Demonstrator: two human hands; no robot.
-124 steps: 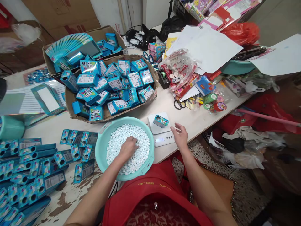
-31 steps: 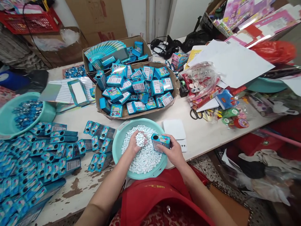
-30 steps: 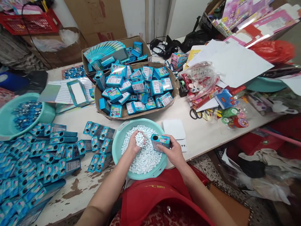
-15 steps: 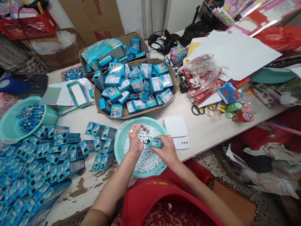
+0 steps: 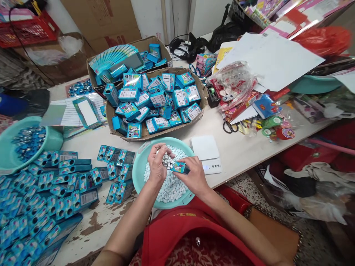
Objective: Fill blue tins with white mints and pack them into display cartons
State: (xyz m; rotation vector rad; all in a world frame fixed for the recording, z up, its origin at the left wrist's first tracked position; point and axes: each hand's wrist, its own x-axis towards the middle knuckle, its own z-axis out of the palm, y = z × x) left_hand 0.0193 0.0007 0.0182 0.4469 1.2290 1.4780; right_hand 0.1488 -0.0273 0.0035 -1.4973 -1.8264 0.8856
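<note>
Blue box (image 5: 179, 167): printed, tilted, held abv. basin (image 5: 139, 171). White candies (image 5: 168, 162): loose handful at box end, addl. qty. in basin.

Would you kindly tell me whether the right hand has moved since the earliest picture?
Yes, leftward: the right hand was at the right side of the white scale and is now on its left, holding a blue box.

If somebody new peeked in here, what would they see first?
Probably the round mint-green plastic basin full of small white pellets, near the front of the pale tabletop, with a small blue rectangular box held above it. Next, the crowd of blue boxes with round dark holes at left, and the brown cardboard carton heaped with shiny blue packets behind the basin.
</note>
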